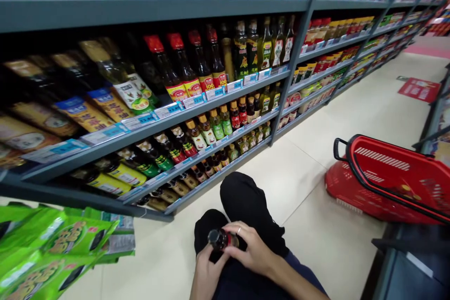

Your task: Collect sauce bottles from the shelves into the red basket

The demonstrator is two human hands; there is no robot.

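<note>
A small dark bottle (pixel 218 239) with a black cap and a reddish label is held over my knees, its cap tilted to the left. My left hand (pixel 208 267) has its fingers closed around the near side of the bottle. From the right, my right hand (pixel 248 246), with a ring on one finger, grips the label side. The fingers cover most of the label, so I cannot read it. Beyond my knees (pixel 242 197), rows of small bottles (pixel 216 126) stand on the lower shelves.
A red shopping basket (pixel 379 168) with a black handle stands on the floor at right. Green snack packets (pixel 66 239) hang at lower left. Shelving (pixel 197 112) with oil and sauce bottles runs along the aisle. Another shelf edge (pixel 411 262) is at lower right.
</note>
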